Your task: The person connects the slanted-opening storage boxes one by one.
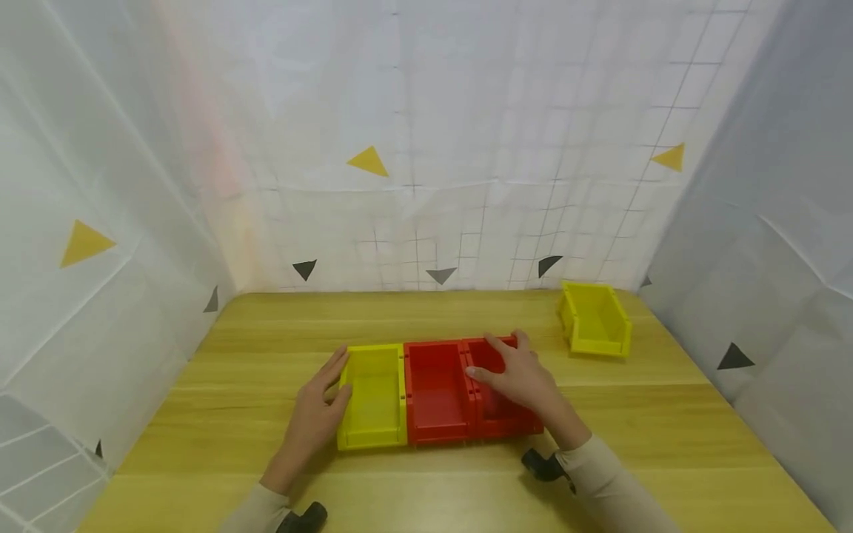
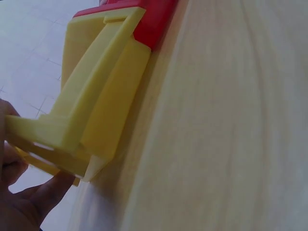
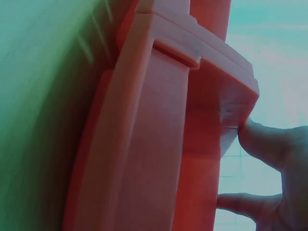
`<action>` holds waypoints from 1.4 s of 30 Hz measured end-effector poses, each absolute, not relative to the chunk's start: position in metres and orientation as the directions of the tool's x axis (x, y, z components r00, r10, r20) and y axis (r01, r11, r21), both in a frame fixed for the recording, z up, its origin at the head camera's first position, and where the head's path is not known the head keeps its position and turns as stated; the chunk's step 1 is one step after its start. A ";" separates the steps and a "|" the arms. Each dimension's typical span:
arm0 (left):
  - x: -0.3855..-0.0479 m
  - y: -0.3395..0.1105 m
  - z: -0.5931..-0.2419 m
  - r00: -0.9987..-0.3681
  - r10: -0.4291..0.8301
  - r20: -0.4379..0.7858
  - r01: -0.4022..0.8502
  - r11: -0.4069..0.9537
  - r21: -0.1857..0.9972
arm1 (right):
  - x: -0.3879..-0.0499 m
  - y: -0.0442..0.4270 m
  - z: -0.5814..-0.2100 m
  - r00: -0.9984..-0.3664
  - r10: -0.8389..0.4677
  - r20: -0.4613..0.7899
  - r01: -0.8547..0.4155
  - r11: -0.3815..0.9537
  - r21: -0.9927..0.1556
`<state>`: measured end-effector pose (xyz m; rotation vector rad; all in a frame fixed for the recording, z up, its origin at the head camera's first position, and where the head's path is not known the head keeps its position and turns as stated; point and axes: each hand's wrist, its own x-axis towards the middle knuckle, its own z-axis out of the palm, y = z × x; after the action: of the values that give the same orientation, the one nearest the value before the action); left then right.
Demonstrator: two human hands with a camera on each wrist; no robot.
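Observation:
Three open bins stand side by side, touching: a yellow bin (image 1: 373,396) at the left, a red bin (image 1: 436,392) in the middle and another red bin (image 1: 506,422) at the right. My left hand (image 1: 315,414) rests along the yellow bin's left wall, thumb near its rim; the left wrist view shows fingers against that yellow bin (image 2: 113,101). My right hand (image 1: 523,377) lies over the right red bin, thumb touching the wall between the red bins and fingers at the far rim. In the right wrist view, thumb and a finger touch the red bin (image 3: 154,125).
A separate yellow bin (image 1: 600,318) stands at the back right of the wooden table (image 1: 453,488). White sheeting (image 1: 466,222) with triangle marks hangs behind the table and along both sides.

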<state>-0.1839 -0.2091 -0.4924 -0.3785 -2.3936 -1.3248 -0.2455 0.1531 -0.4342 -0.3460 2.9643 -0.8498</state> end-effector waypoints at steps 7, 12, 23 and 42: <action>-0.185 -0.207 -0.489 -0.893 0.049 0.448 0.400 0.541 0.740 | -0.245 0.153 -0.438 -0.979 -0.196 0.062 -0.200 0.837 -0.510; -0.186 -0.208 -0.488 -0.889 0.039 0.456 0.397 0.559 0.728 | -0.246 0.164 -0.438 -0.964 -0.223 0.142 -0.264 0.825 -0.500; -0.186 -0.218 -0.486 -0.914 0.046 0.404 0.362 0.544 0.757 | -0.303 0.258 -0.413 -0.944 -0.138 0.301 -0.268 0.851 -0.451; -0.188 -0.228 -0.485 -0.899 0.053 0.434 0.390 0.548 0.740 | -0.371 0.368 -0.418 -0.999 -0.041 0.000 -0.036 0.894 -0.447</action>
<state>-0.1882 -0.2278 -0.4845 -0.3627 -2.4260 -1.2903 -0.3710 0.3685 -0.4177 -0.0622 3.0480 -0.7188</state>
